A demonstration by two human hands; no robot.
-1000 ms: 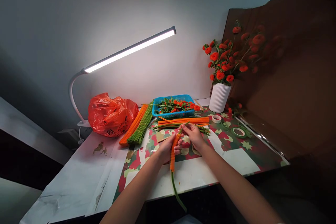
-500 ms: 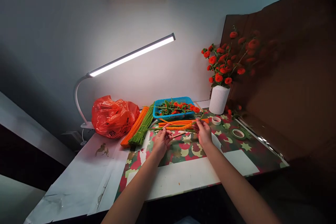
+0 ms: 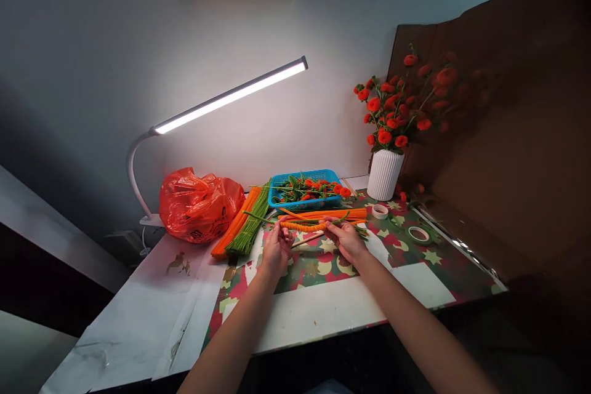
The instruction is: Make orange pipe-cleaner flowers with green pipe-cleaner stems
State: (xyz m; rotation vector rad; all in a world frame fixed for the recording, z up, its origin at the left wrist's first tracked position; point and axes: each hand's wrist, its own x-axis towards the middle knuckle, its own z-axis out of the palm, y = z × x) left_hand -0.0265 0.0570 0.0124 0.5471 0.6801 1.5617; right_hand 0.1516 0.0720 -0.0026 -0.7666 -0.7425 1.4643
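Observation:
Between my hands stretches a coiled orange pipe cleaner (image 3: 305, 228) with a green stem running through it, sagging slightly in the middle. Its left end is pinched by my left hand (image 3: 277, 244), and green stem sticks out past the fingers. My right hand (image 3: 344, 239) pinches the other end, where a short green tip shows beyond the fingertips. Just behind, loose orange pipe cleaners (image 3: 351, 215) lie on the patterned table cover. A thin wooden stick (image 3: 307, 240) rests below the coil.
A blue basket (image 3: 279, 202) of red flowers and green stems stands behind. Bundled green pipe cleaners (image 3: 247, 231) and orange ones (image 3: 235, 228) lie left, beside a red plastic bag (image 3: 201, 206). Rightward are tape rolls (image 3: 418, 234) and a white vase (image 3: 385, 175) of red flowers. A lamp (image 3: 231, 98) shines above.
My hands have drawn closer together, the right one moving left along the coil. The orange coil looks shorter and more bunched, with more green stem showing at the left.

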